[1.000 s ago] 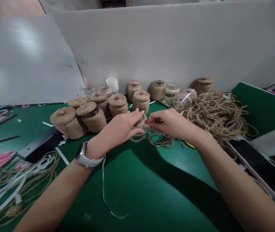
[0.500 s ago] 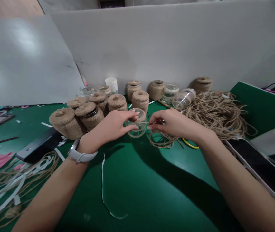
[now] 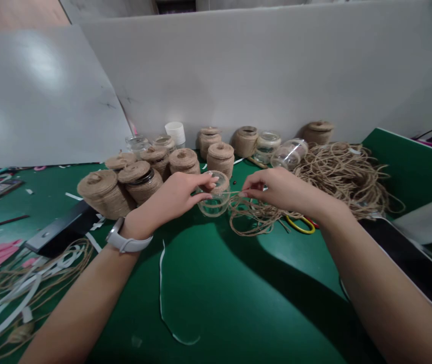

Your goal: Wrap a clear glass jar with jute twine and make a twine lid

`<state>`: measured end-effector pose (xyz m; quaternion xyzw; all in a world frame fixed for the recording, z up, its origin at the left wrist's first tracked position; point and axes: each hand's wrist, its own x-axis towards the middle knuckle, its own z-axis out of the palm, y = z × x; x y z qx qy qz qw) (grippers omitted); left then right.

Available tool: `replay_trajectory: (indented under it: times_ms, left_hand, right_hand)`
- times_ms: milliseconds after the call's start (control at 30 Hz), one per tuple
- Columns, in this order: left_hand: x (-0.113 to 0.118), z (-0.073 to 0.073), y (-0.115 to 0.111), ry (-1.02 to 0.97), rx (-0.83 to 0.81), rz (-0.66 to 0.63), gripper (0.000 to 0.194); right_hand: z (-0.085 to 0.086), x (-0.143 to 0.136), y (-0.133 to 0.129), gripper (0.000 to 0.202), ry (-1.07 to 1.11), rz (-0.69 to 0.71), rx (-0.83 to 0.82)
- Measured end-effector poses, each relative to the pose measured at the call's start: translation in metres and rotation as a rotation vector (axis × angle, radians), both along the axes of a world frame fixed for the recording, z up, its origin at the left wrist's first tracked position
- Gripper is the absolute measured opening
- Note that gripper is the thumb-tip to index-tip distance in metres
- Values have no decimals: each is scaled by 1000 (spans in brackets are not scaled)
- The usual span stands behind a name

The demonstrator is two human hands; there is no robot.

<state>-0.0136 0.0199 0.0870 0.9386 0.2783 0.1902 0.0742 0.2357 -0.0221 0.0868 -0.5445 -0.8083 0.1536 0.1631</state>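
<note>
Jar of clear, rounded glass (image 3: 214, 206) stands on the green tabletop (image 3: 239, 313) between the two hands, close against the left and a short gap from the right. The left hand (image 3: 178, 192), wearing a watch with a pale grey band (image 3: 130, 244), grips the jar from its left side, thumb on the near face and fingers higher up by the rim; exactly how firmly the fingertips press cannot be told. The right hand (image 3: 278, 188) is closed in a pinch of thumb and fingers on a thin strand of brown twine (image 3: 234, 193), which runs nearly straight from the jar's right side to those fingertips. Below the right hand, just right of the jar, lies a loose tangle of brown twine (image 3: 250, 227), with a yellow loop-shaped handle (image 3: 300, 226) beside it. Behind the jar, near it, sits a lidded jar wrapped in brown twine (image 3: 220, 161). Farther right, beyond the right hand, spreads a large heap of brown twine (image 3: 347, 177). A narrow white strip (image 3: 161, 288) curves across the tabletop, nearer the wearer than the jar.
</note>
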Motion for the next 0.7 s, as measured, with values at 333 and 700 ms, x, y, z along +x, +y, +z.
replay_trajectory:
  times_ms: [333,700]
  left_hand:
    - [-1,-1,2,-8,5,-4,31]
    - [-1,3,2,-17,-57,-2,31]
  right_hand:
    - [-3,7,6,15,200,-10,-62]
    - [1,9,3,36,496,133,-320]
